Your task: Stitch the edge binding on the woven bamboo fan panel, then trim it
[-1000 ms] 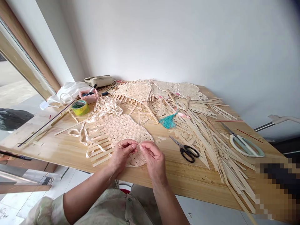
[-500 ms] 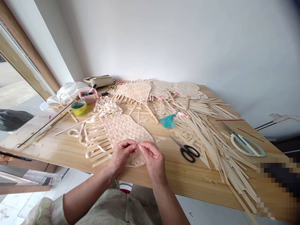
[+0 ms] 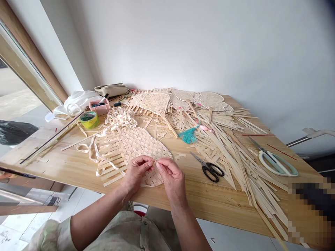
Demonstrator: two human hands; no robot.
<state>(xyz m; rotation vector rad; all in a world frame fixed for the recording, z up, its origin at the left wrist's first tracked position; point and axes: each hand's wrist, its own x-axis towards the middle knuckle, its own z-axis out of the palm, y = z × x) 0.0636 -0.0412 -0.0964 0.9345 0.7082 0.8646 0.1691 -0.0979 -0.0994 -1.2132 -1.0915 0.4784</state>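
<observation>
A woven fan panel (image 3: 138, 143) of pale strips lies at the table's front, its right side curved and edged with white trim, loose strip ends fanning out at its left. Above the panel's lower part, my left hand (image 3: 137, 172) is closed in a pinch. My right hand (image 3: 171, 176) pinches right beside it, fingertips almost touching the left ones. Whatever sits between the fingertips is too small to make out. White ribbon (image 3: 98, 155) trails over the strip ends from a heap (image 3: 120, 118) behind the panel.
Black-handled scissors (image 3: 211, 170) and white-handled scissors (image 3: 277, 162) lie to the right, with many loose strips (image 3: 235, 153) between. Finished woven fans (image 3: 154, 103) and a teal tassel (image 3: 190, 135) lie behind. Yellow tape (image 3: 89, 120) and a pink box (image 3: 99, 107) stand back left.
Both hands keep their pinch at nearly the same spot. The whole view has shifted very slightly; nothing on the table has visibly moved.
</observation>
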